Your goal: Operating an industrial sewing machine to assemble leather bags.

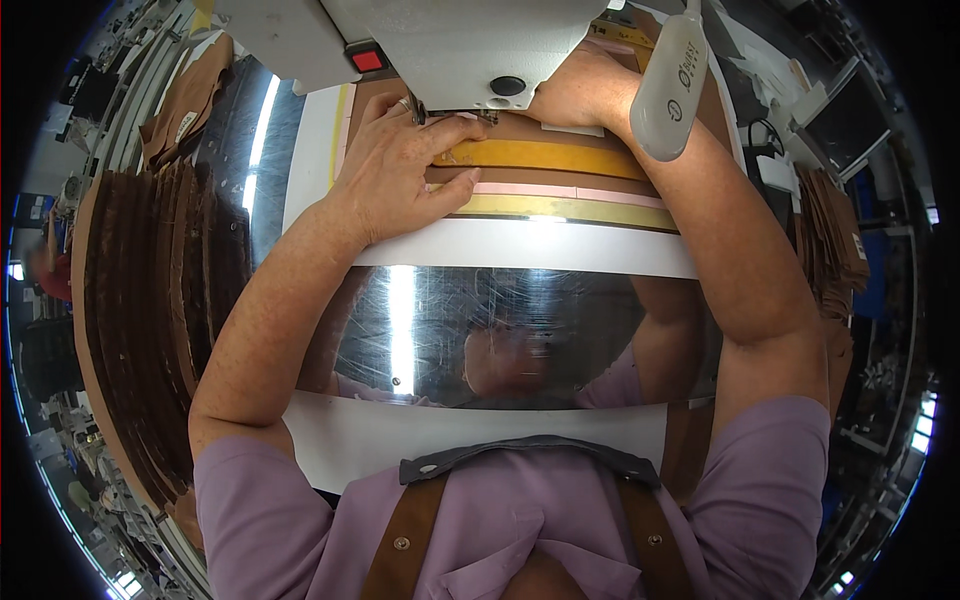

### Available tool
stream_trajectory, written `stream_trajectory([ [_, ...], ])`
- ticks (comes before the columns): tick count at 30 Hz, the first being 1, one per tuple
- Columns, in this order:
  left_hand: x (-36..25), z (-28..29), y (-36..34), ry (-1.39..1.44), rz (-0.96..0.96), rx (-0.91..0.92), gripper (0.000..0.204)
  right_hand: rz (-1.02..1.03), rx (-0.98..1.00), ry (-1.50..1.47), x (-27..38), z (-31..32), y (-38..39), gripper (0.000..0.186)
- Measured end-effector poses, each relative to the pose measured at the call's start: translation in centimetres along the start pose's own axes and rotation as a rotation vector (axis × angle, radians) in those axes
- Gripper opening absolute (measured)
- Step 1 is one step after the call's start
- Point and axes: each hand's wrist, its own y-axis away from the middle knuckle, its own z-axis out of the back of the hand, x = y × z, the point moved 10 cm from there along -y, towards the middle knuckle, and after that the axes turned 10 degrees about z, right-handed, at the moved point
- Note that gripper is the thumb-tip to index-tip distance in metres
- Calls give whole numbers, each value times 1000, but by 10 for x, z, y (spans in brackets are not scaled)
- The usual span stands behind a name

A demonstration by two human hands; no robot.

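Lying palm down in the head view, grasping nothing, the left hand (pixel 385 185) spreads over the brown panel (pixel 515 127) under the sewing machine (pixel 460 50), seemingly to steady it beside the yellow strip (pixel 560 156). The right hand (pixel 575 90), partly hidden at far right, has an unreadable grip. Near lies a shiny metal tabletop (pixel 470 300); brown stacks (pixel 150 320) stand left, equipment (pixel 845 115) right.
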Motion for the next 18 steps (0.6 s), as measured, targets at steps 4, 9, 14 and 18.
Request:
stream_trajectory([
  [4, 3, -3, 3, 27, 3, -17, 43, 33, 1, -58, -18, 1, 6, 55],
  [9, 1, -5, 2, 12, -5, -13, 41, 78, 12, -137, -19, -4, 2, 56],
  [14, -2, -3, 4, -22, -40, -84, 41, 106, 26, -210, -22, -5, 5, 58],
  [18, -12, 3, 10, -59, -110, -157, 45, 126, 27, -262, -19, -4, -2, 59],
])
